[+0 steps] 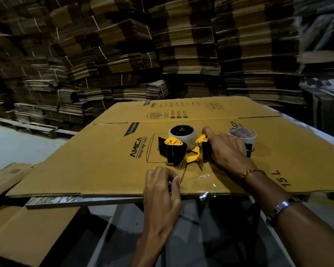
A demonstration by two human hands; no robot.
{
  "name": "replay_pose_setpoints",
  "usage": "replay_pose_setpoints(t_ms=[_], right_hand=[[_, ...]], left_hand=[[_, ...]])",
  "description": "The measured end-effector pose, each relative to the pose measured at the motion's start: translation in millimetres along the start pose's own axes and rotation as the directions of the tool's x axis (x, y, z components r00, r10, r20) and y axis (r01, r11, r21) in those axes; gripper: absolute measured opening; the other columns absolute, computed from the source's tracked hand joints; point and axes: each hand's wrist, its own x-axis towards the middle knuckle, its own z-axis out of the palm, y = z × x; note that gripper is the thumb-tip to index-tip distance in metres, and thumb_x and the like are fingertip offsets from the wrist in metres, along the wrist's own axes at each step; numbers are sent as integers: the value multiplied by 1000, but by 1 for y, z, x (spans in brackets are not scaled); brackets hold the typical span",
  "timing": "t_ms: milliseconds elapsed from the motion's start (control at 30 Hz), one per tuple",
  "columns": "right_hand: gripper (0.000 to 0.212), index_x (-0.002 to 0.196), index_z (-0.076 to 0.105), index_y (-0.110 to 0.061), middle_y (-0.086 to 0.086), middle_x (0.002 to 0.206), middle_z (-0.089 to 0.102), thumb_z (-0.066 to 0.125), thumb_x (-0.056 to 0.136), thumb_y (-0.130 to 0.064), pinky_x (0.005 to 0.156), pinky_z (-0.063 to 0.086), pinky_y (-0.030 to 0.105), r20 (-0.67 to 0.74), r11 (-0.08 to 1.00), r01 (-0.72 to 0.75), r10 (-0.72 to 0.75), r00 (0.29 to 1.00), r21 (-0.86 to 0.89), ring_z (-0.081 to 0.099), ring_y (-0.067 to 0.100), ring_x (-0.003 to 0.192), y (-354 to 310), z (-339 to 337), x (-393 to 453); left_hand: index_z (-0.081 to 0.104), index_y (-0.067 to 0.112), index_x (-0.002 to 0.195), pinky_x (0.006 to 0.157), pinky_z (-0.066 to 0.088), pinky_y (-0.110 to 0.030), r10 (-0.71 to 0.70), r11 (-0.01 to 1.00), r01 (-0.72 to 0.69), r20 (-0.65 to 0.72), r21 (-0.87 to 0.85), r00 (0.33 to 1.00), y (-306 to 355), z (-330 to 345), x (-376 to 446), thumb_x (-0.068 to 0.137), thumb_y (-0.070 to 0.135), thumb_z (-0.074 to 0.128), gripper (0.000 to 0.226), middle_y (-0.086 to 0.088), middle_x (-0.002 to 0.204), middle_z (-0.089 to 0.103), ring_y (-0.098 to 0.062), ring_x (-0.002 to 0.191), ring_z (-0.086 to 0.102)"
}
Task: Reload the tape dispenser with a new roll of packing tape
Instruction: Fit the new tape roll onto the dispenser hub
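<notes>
**Tape end being drawn out of the loaded dispenser**

The tape dispenser [183,149] lies on its side on a flattened cardboard box [108,160], directly ahead of both hands. A roll of clear tape [182,134] already sits on its hub, just beyond the yellow frame.

Right hand [227,151] – laid over the handle end, fingers curled down around it, forefinger stretched toward the roll. Looks like a steadying hold, so the body does not skid while the tape is pulled.

Left hand [162,186] – nearer the body, thumb and fingertips pinched together at the box's near edge. What it pinches is hard to see; a clear strip of tape [204,178] glints on the cardboard between the hands, so the pinch is probably on the free end. Not certain.

My reading: roll mounted, threading under way, with the end likely still to be led past the roller and the blade.

Around: a second roll [242,134] stands just past the right hand, partly hidden by it – old or spare, cannot tell. The box rests on a metal table edge [66,201] below the left hand. Bundled flat cartons [123,54] are stacked high behind. Light is dim.

In the way: the clear strip may stick to the cardboard, and the right wrist crowds the second roll.
</notes>
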Motion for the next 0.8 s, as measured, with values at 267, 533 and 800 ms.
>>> replay_pose_setpoints(t_ms=[267,533,800], right_hand=[[42,125,35,-25,3,85,60,60,91,-17,65,33,36,4,1000,-23,23,1000,2,54,27,77,0,1,1],[47,127,34,-27,1,85,58,64,90,-20,65,32,36,17,1000,-22,22,1000,-13,51,26,77,0,2,3],[46,130,34,-26,3,83,57,59,93,-18,62,36,37,49,999,-12,14,999,-36,53,25,75,0,-2,4]], left_hand=[[56,21,83,70,36,-14,-12,1000,12,27,-5,1000,-1,-1,-2,91,16,58,10,20,82,45,-5,85,44],[59,18,82,73,36,-13,-14,1000,14,16,-2,1000,-4,-9,-1,92,14,60,11,11,81,54,-11,82,45],[62,19,86,69,33,-18,-100,992,93,83,90,992,-33,-25,40,92,13,66,9,10,87,58,-16,92,50]])
